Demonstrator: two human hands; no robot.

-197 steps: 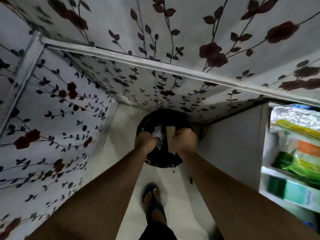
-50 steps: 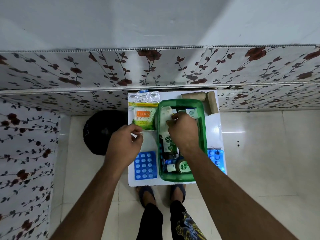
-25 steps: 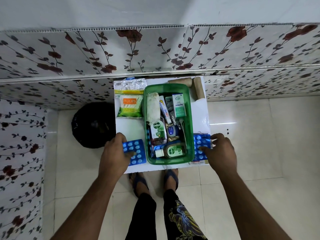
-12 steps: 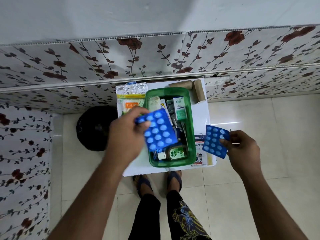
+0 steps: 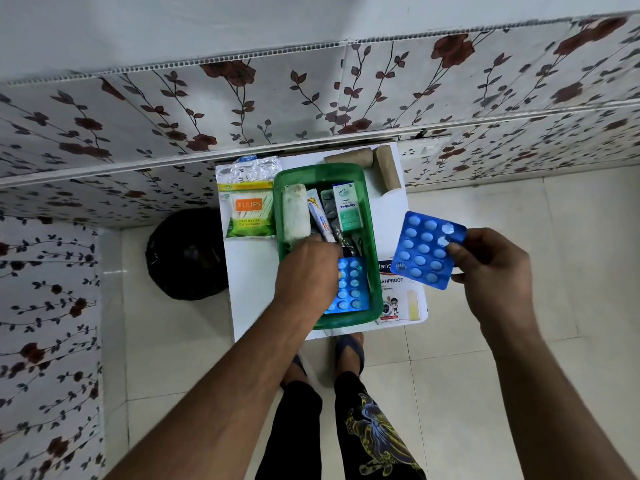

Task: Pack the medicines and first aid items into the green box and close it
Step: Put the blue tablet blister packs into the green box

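Note:
The green box [image 5: 318, 173] stands open on a small white table [image 5: 251, 271]. Inside lie a white gauze roll [image 5: 295, 214], a tube [image 5: 319, 216], an Optibex carton [image 5: 346, 206] and a blue blister pack [image 5: 351, 285]. My left hand [image 5: 304, 275] is down inside the box, its fingers on that blue blister pack. My right hand [image 5: 491, 268] holds a second blue blister pack [image 5: 427, 249] in the air, right of the box. A plaster packet [image 5: 398, 292] lies on the table beside the box. Cotton swabs [image 5: 250, 213] lie left of the box.
Two brown bandage rolls [image 5: 379, 164] and a silver blister strip [image 5: 254, 168] lie at the table's far edge. A black bin [image 5: 187, 254] stands on the floor left of the table. Flowered wall panels run behind and at the left. My feet are under the table's near edge.
My left hand has lowered its blue blister pack from above the box down into it. My right hand has lifted the other pack slightly, uncovering more of the plaster packet.

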